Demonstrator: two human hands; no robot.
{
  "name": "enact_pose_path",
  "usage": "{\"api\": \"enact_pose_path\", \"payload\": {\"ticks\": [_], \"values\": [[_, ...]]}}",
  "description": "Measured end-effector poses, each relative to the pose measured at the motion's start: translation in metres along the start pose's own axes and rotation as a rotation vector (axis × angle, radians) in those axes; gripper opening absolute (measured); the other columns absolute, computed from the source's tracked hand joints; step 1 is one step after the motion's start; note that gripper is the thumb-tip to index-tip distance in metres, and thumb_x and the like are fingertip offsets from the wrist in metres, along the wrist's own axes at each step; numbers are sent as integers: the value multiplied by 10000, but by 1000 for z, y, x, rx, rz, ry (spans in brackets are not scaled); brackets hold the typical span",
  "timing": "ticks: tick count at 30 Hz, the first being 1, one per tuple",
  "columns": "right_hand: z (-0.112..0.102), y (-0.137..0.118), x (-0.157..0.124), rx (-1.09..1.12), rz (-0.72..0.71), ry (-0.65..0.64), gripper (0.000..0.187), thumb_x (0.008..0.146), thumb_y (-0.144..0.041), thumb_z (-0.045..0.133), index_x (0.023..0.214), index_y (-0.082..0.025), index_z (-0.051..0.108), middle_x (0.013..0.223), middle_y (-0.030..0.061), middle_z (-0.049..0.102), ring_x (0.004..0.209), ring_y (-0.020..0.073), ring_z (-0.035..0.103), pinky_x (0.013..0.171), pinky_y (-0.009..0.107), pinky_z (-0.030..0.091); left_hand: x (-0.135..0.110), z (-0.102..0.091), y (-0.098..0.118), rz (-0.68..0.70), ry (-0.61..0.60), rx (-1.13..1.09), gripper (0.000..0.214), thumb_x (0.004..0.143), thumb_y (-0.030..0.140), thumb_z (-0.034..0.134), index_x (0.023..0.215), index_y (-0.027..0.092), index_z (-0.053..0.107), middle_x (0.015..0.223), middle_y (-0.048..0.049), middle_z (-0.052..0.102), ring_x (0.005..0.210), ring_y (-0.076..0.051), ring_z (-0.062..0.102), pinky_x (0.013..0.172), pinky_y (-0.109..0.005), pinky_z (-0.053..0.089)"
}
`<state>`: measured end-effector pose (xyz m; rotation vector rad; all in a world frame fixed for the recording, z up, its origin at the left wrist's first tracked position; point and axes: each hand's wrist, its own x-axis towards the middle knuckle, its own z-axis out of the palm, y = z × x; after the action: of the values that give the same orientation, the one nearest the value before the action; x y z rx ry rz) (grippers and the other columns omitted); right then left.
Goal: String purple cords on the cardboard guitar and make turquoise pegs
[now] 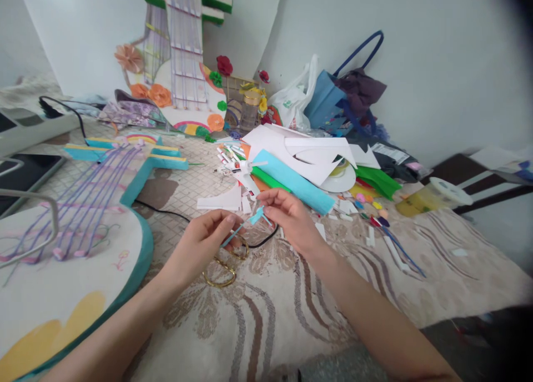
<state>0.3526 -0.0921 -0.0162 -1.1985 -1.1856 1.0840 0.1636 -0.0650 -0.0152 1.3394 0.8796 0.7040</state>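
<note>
A small light-blue piece of crepe-like paper point(257, 216) with thin strips hanging from it is between my hands above the table. My right hand point(289, 215) pinches its upper right side between thumb and fingers. On the other side, my left hand point(214, 232) has its fingers closed on a thin light-blue strip point(233, 234) that runs up to the paper piece. Gold-handled scissors point(220, 284) lie on the tablecloth just under my left hand, their blades hidden. Behind my hands, a white glue gun point(246, 181) lies close to my right fingertips.
A white guitar-shaped craft point(79, 293) with blue edges fills the left. Rolled blue paper point(291, 182) and white card sheets point(300, 149) lie behind. A black cable point(262, 241) crosses the patterned tablecloth point(291, 326). At right stands a yellowish tub point(420, 199); paper scraps are scattered nearby.
</note>
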Motion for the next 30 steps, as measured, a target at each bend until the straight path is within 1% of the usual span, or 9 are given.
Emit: {"api": "enact_pose_path", "payload": {"ticks": [3, 8, 11, 17, 21, 24, 26, 28, 30], "values": [[-4, 0, 2, 23, -25, 48, 184, 754, -208, 601, 938, -200, 611, 789, -18, 543, 656, 88, 487, 517, 193, 379, 0, -2, 3, 44, 36, 57, 277, 831, 427, 567, 832, 156, 624, 763, -14, 641, 599, -107, 580, 584, -217, 464], [-10, -6, 5, 118, -6, 114, 196, 720, -215, 624, 913, -184, 604, 764, -23, 536, 595, 75, 449, 488, 196, 346, 2, -7, 1, 91, 93, 114, 245, 787, 400, 613, 790, 156, 636, 670, -8, 621, 590, -119, 558, 564, -217, 441], [-11, -7, 5, 149, 48, 87, 207, 694, -215, 639, 896, -178, 611, 768, -18, 537, 593, 73, 447, 483, 195, 340, 3, -9, -1, 91, 124, 82, 233, 767, 380, 640, 817, 152, 636, 662, -9, 626, 607, -129, 567, 575, -223, 441], [-8, 0, 1, 181, 90, -56, 230, 731, -214, 630, 960, -184, 621, 771, -22, 537, 594, 72, 455, 497, 196, 360, 6, -13, -5, 92, 223, -143, 169, 787, 319, 667, 870, 172, 646, 757, 0, 661, 759, -108, 613, 746, -200, 452], [-2, 4, -3, 174, 100, -142, 240, 744, -209, 621, 983, -190, 610, 775, -19, 532, 601, 79, 453, 487, 196, 360, 7, -10, -4, 56, 131, -515, 113, 766, 231, 680, 858, 175, 644, 668, 21, 603, 919, -156, 646, 866, -239, 464], [3, 5, -6, 166, 110, -209, 242, 755, -200, 607, 997, -198, 602, 785, -18, 530, 605, 80, 455, 493, 194, 372, 6, -5, -1, -22, 68, -698, 110, 763, 174, 663, 870, 158, 647, 646, 38, 545, 707, -105, 627, 764, -242, 522], [4, 5, -7, 157, 116, -222, 240, 760, -197, 603, 1000, -202, 601, 780, -22, 526, 586, 74, 447, 487, 190, 373, 5, -3, 2, -63, 56, -739, 111, 764, 149, 653, 875, 145, 651, 652, 47, 516, 530, -37, 506, 608, -184, 512], [4, 4, -8, 159, 116, -213, 235, 757, -198, 606, 992, -201, 603, 771, -24, 522, 576, 72, 443, 477, 187, 371, 4, -3, 3, -86, 36, -745, 121, 753, 146, 660, 873, 137, 652, 657, 50, 495, 452, -3, 379, 471, -124, 430], [4, 3, -8, 172, 115, -199, 233, 749, -199, 611, 982, -198, 606, 768, -22, 520, 578, 74, 446, 470, 186, 373, 4, -5, 4, -87, 13, -715, 143, 733, 158, 678, 871, 133, 650, 668, 47, 491, 428, 10, 300, 391, -95, 320]]}}
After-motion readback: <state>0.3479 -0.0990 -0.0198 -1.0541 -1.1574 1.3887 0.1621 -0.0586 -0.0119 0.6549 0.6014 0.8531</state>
